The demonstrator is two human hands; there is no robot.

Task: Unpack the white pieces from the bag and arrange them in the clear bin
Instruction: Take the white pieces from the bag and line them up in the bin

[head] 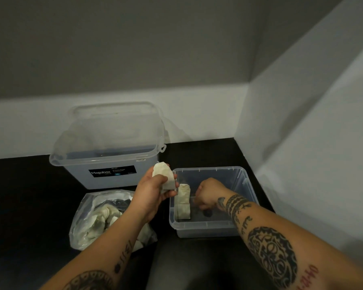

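While a few white pieces (183, 203) already stand upright against the left wall of the clear bin (244, 185), the work looks to be in the middle of the arranging step. The left hand (153, 193) is curled round another white piece (165, 174), holding it up just beside the bin's left rim. The right hand (205, 195) is down inside the bin, next to the standing pieces, with its fingers curled; whether it pinches anything cannot be told from here. The bag (86, 218) lies open near the front edge of the counter (29, 195), to the left of the bin, with many more white pieces inside, so most of the unpacking seems left to do. The next move probably calls for lowering the held piece into the bin and setting it upright beside the others without knocking them over. The counter is black and runs into a corner of pale walls; a larger lidded box (111, 147) stands at its back edge, behind the bag.
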